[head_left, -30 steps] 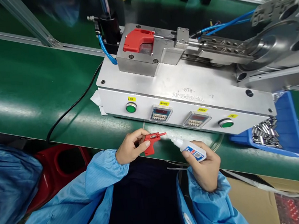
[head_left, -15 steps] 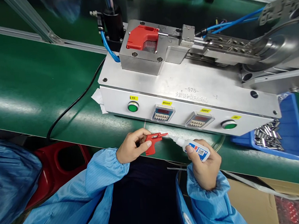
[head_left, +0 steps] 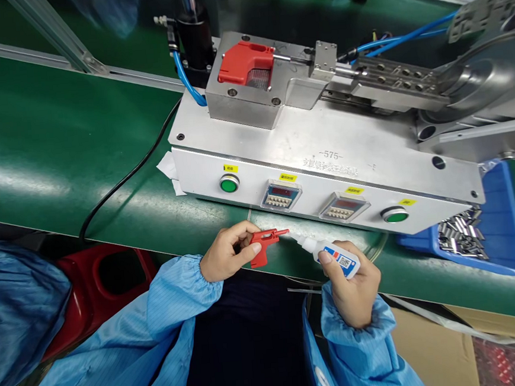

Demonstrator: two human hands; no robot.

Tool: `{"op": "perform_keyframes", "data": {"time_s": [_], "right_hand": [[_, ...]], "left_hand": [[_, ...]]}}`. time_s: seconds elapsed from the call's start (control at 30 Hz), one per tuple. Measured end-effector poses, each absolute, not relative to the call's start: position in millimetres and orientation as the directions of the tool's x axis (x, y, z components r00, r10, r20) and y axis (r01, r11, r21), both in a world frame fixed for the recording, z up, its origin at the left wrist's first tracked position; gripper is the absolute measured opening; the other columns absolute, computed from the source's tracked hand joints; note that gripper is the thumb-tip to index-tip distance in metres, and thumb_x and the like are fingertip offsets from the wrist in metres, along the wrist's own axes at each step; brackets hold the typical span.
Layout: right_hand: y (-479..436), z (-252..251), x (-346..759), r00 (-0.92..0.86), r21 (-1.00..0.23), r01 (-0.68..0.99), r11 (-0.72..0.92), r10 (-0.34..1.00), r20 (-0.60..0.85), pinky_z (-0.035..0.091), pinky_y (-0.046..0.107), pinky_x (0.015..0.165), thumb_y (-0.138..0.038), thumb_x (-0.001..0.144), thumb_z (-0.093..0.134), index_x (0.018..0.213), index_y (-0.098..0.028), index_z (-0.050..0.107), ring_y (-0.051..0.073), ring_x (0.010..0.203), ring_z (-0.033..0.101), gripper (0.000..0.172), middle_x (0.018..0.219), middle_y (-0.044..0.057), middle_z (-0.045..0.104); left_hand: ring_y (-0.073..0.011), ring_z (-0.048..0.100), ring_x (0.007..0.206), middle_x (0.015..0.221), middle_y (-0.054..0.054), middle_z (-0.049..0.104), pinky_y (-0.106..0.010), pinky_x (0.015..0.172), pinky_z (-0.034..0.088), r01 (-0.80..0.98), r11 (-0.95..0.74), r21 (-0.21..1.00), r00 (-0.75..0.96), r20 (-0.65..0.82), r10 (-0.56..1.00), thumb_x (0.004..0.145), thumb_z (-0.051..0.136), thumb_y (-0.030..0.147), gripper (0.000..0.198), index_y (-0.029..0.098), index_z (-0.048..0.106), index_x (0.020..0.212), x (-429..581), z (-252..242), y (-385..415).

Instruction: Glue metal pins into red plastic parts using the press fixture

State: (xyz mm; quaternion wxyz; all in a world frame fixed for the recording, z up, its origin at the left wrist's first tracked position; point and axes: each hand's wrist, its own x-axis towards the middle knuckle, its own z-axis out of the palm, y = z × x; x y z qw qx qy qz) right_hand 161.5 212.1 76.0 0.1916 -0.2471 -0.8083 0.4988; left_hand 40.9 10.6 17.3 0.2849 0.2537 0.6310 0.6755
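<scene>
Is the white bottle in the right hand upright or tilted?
Tilted: the bottle lies nearly sideways in the right hand, nozzle toward the red plastic part.

At six o'clock, a light-blue smock sleeve (head_left: 177, 300) carried a fine grid of darker lines. A red plastic part (head_left: 261, 244) and a white bottle (head_left: 337, 259) with a blue-and-red label stood out against a glossy green conveyor belt (head_left: 56, 125), with a bright blue tray (head_left: 503, 221) at three o'clock.

Two hands (head_left: 226, 252) — one glue bottle (head_left: 336, 259), two red parts (head_left: 264, 243), two green buttons (head_left: 229, 183), two timers (head_left: 279, 195).
</scene>
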Motion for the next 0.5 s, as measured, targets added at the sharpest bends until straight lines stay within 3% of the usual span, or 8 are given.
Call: {"op": "perform_keyframes", "data": {"time_s": [0.3,0.43,0.5], "right_hand": [[218.9,64.3,168.4,-0.805,-0.945,0.183,0.27,0.593,0.014,0.039,0.027,0.053,-0.053,0.092,0.076,0.081,-0.02,0.068,0.014,0.053,0.046,0.036,0.064,-0.001,0.056],[231.7,59.3,170.0,-0.835,-0.988,0.123,0.098,0.548,-0.05,0.05,0.031,0.069,-0.054,0.089,0.078,0.101,-0.022,0.072,0.021,0.074,0.063,0.035,0.083,0.003,0.068],[235.3,61.2,169.1,-0.859,-0.989,0.124,0.086,0.508,-0.063,0.053,0.032,0.076,-0.05,0.088,0.081,0.108,-0.024,0.071,0.023,0.087,0.067,0.034,0.097,0.005,0.072]], "left_hand": [[-0.0114,0.041,0.053,0.063,0.005,0.05,-0.025,0.054,0.036,-0.076,0.001,0.997,-0.701,-0.055,0.711,0.099,0.064,0.05,0.033,0.017,0.068,0.102,40.2,18.7,10.1],[-0.0115,0.042,0.055,0.064,0.004,0.051,-0.024,0.055,0.038,-0.099,-0.015,0.995,-0.699,-0.059,0.713,0.099,0.065,0.047,0.031,0.017,0.068,0.1,39.9,18.6,11.4],[-0.0118,0.044,0.056,0.065,0.003,0.054,-0.024,0.056,0.039,-0.109,-0.006,0.994,-0.699,-0.072,0.711,0.098,0.065,0.048,0.031,0.017,0.068,0.099,41.3,18.7,11.6]]}}
